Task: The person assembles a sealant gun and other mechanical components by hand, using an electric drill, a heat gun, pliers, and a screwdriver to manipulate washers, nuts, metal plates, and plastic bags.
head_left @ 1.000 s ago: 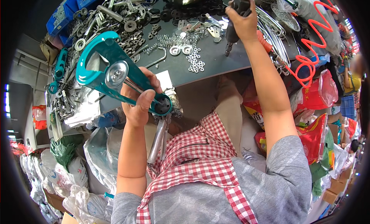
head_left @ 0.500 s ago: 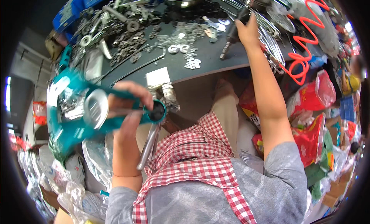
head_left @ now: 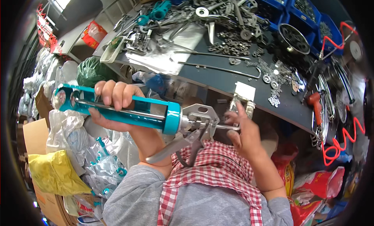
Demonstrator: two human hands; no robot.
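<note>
My left hand (head_left: pixel 117 101) is wrapped around the teal open frame of a caulking gun (head_left: pixel 171 117), which lies nearly level across my lap area. Its metal rod runs inside the frame and sticks out past the silver body. The grey handle and trigger (head_left: pixel 171 148) hang below, in front of my checked apron (head_left: pixel 206 179). Beside the rod's right end is my right hand (head_left: pixel 247 132), fingers apart and slightly blurred, the index finger pointing up. Whether a fingertip touches the rod, I cannot tell.
The dark workbench (head_left: pixel 218 80) carries piles of metal parts, bent rods and nuts. Blue bins (head_left: pixel 304 12) line its back. An orange-handled tool (head_left: pixel 314 107) with a coiled red hose (head_left: pixel 346 140) is at the right. Plastic bags and a yellow sack (head_left: pixel 58 173) lie lower left.
My right hand has let go of the black power tool on the bench and come to the rod's end. The caulking gun has turned, its silver body now facing right. The view has swung left.
</note>
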